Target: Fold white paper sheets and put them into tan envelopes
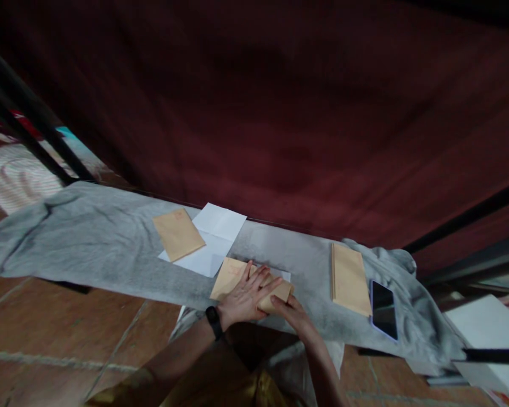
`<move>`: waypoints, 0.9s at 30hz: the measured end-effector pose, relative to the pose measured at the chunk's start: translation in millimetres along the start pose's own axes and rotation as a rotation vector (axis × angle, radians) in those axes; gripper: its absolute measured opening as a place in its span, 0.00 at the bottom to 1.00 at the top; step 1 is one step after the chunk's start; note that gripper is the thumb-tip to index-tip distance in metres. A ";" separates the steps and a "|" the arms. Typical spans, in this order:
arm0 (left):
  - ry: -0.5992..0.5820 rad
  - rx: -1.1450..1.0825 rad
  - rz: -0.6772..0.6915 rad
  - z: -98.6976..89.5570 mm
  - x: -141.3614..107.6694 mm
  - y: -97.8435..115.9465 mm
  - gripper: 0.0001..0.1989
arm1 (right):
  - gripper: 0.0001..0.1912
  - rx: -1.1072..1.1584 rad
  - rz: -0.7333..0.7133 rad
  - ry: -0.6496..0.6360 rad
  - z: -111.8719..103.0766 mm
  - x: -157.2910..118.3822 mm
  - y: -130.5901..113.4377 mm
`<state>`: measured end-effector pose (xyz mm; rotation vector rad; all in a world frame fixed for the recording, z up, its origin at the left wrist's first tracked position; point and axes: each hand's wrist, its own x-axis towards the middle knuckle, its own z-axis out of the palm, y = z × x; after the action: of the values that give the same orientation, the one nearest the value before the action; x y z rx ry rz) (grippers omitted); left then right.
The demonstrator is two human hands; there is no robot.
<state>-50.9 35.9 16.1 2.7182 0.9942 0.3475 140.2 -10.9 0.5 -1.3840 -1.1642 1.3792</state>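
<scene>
A tan paper envelope lies in front of me on the grey cloth, with a reddish print near its upper left corner. My left hand, a dark band on its wrist, presses flat on it with the fingers spread. At the envelope's right end, my right hand grips the edge, some fingers hidden behind the paper. A white sheet shows just past the envelope's far edge. Farther left, another tan envelope rests partly over a creased, unfolded white sheet.
To the right, a stack of tan envelopes lies beside a phone with a dark screen. The grey cloth covers a long narrow surface. A dark red curtain hangs behind it, and dark metal bars slant at both sides.
</scene>
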 end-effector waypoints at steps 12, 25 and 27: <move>-0.115 -0.118 -0.003 -30.8 -29.5 -68.0 0.61 | 0.31 0.071 0.210 0.080 -23.1 -17.3 -5.4; -0.084 -0.054 -0.045 -29.4 -34.5 -56.0 0.58 | 0.31 0.030 0.247 0.051 -27.3 -21.5 -19.6; -0.081 -0.057 -0.032 -27.1 -35.8 -54.6 0.59 | 0.32 0.050 0.239 0.072 -25.9 -21.8 -17.9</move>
<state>-118.3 56.6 20.8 2.6401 0.9895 0.2545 166.0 -27.1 23.7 -1.5626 -0.9342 1.4999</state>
